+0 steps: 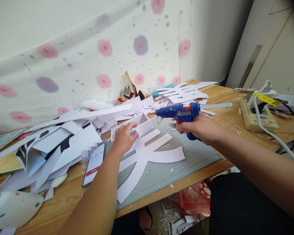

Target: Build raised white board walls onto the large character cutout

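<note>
My right hand [199, 127] is closed round the handle of a blue glue gun [176, 111], its nozzle pointing left and a clear glue stick [219, 105] jutting out at the back. My left hand [124, 135] pinches a wall of a white foam-board character [147, 153] that lies on the grey-green cutting mat [198, 163]. Upright strips form a box-like frame [144, 125] at the far end of that character, while its nearer strokes lie flat with splayed legs. The nozzle hovers just beyond this frame, apart from it.
White board offcuts [73, 143] pile up at left, with more scraps [183, 93] behind the mat. A phone [94, 164] showing a timer lies left of my forearm. At right stands a power strip [257, 112] with a white cable. A red basket [193, 199] is below the table edge.
</note>
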